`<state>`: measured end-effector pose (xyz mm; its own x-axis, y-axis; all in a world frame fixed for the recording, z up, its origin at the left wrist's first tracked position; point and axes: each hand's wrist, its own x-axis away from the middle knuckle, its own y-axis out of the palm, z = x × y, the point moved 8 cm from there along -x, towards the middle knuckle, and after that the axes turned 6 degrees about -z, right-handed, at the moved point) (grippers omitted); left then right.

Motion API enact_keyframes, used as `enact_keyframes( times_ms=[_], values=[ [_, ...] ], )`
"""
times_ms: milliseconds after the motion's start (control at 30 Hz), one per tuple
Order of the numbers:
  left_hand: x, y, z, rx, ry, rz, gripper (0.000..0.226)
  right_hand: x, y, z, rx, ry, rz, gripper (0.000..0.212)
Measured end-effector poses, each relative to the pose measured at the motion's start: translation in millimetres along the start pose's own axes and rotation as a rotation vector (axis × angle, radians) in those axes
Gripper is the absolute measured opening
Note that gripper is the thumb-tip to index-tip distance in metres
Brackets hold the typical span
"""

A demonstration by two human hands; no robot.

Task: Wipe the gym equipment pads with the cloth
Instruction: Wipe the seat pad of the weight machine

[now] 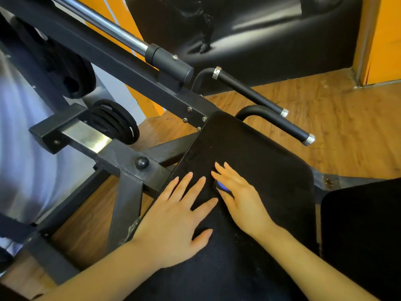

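A black gym pad (256, 148) runs from the lower middle toward the centre of the head view. My left hand (180, 213) lies flat on its left part with the fingers spread and straight. Just right of it, my right hand (240, 192) also rests flat on the pad with straight fingers. A small dark object with a blue glow (223, 187) sits under its thumb side. I cannot make out a separate cloth; the surface under my hands is dark and slightly textured.
A second black pad (360, 235) sits at the lower right. Two black handles (249, 90) (282, 124) stick out beyond the pad. The dark steel frame (121, 161), weight plates (115, 120) and a chrome bar (112, 29) stand to the left. Below is wooden floor (347, 127).
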<state>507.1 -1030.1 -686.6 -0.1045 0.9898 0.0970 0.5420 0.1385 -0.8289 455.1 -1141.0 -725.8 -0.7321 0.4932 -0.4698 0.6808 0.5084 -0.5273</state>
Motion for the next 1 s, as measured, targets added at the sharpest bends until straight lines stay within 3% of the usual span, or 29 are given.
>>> enact_keyframes(
  times_ms=[133, 300, 533, 800, 1000],
  values=[
    [-0.5, 0.2, 1.7, -0.002, 0.004, 0.008, 0.06, -29.6, 2.3, -3.0, 0.053, -0.001, 0.01, 0.049],
    [-2.8, -0.9, 1.1, 0.008, 0.016, -0.022, 0.059, -107.8, -4.9, 8.8, 0.027, 0.137, 0.077, 0.047],
    [-0.7, -1.2, 0.8, -0.003, -0.004, -0.015, 0.059, -11.8, -3.5, 13.1, -0.047, 0.096, 0.04, 0.053],
    [-2.7, -1.3, 2.1, 0.002, 0.001, 0.005, 0.06, -78.8, -5.6, 21.4, -0.071, 0.117, 0.102, 0.046],
    [-2.1, -2.8, 1.1, -0.005, -0.01, 0.009, 0.059, -62.3, -4.5, 17.2, -0.171, 0.084, 0.087, 0.043]
  ],
)
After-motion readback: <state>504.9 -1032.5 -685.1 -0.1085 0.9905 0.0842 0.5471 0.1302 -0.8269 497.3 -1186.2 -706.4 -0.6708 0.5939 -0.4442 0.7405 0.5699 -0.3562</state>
